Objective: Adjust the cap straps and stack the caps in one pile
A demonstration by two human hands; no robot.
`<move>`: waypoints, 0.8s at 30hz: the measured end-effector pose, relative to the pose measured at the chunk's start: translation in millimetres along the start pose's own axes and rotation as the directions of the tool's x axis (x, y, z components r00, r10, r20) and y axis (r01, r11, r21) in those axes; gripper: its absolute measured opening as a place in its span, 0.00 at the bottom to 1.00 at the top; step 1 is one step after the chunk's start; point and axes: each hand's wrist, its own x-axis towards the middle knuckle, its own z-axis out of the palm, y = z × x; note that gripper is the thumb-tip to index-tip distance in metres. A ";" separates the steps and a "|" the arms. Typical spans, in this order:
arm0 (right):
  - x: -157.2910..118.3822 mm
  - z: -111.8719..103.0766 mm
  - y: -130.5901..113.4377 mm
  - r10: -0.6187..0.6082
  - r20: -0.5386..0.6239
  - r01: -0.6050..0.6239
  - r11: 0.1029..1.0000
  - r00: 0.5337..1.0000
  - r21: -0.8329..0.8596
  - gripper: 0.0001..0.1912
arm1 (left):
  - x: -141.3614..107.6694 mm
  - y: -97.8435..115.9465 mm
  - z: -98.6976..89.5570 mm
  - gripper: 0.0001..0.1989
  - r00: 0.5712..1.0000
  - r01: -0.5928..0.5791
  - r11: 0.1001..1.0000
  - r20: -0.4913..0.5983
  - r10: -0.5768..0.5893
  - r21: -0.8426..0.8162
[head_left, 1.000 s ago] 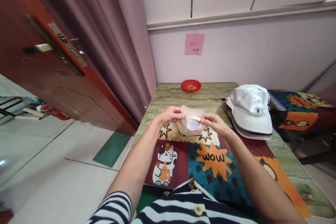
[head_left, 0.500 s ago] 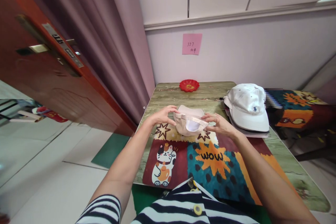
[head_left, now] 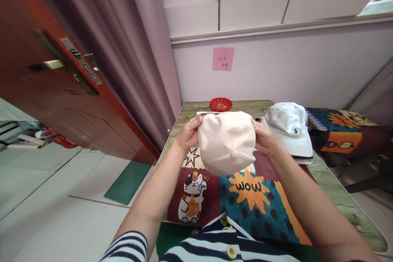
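A pale pink baseball cap (head_left: 229,141) is held up above the table between both hands, its crown turned toward me. My left hand (head_left: 189,130) grips the cap's left edge, thumb in front and fingers partly hidden behind. At the right edge, my right hand (head_left: 264,137) is closed on the cap too, its fingertips mostly out of sight. Beneath the cap lies a colourful mat (head_left: 202,200) with a lucky cat and the word WOW. Right of my right hand rests a white baseball cap (head_left: 288,120) with a small blue emblem, on top of other headwear.
A red scalloped dish (head_left: 220,104) sits at the far side of the wood-patterned table (head_left: 245,105). A pink note (head_left: 223,58) is stuck on the wall behind. To the left stand a brown door (head_left: 61,102) and a mauve curtain (head_left: 138,49). Another patterned mat (head_left: 344,139) appears at right.
The pink cap has risen from the mat toward me and turned, so its crown now faces me instead of the back opening. Both hands have moved with it, keeping hold of its sides.
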 end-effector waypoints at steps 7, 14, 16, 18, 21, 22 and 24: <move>6.8 34.4 49.2 0.179 -0.093 -0.138 0.931 0.979 0.337 0.26 | -23.9 -60.1 30.2 0.41 0.993 0.040 0.994 -0.103 -0.050 -0.101; -4.7 27.8 80.2 0.263 0.038 -0.200 0.623 0.964 0.756 0.19 | -15.6 -74.1 25.9 0.31 0.994 -0.009 0.816 -0.095 -0.056 -0.577; -19.3 31.7 89.3 0.291 0.105 -0.259 0.563 0.951 0.785 0.21 | -11.8 -77.3 26.3 0.30 0.985 -0.045 0.773 -0.158 -0.072 -0.633; -39.1 38.8 98.2 0.326 0.152 -0.312 0.520 0.933 0.795 0.20 | -9.1 -80.3 26.2 0.31 0.972 -0.090 0.750 -0.223 -0.078 -0.655; -71.1 52.2 104.1 0.403 0.081 -0.282 0.471 0.912 0.836 0.14 | -5.4 -84.5 24.5 0.32 0.943 -0.142 0.752 -0.319 -0.095 -0.643; -80.1 56.1 102.6 0.426 0.025 -0.241 0.461 0.904 0.854 0.13 | -3.7 -86.2 23.8 0.32 0.932 -0.149 0.759 -0.346 -0.106 -0.634; -92.8 60.5 93.7 0.450 -0.085 -0.146 0.454 0.889 0.879 0.16 | 0.2 -91.3 22.7 0.31 0.918 -0.135 0.778 -0.373 -0.135 -0.614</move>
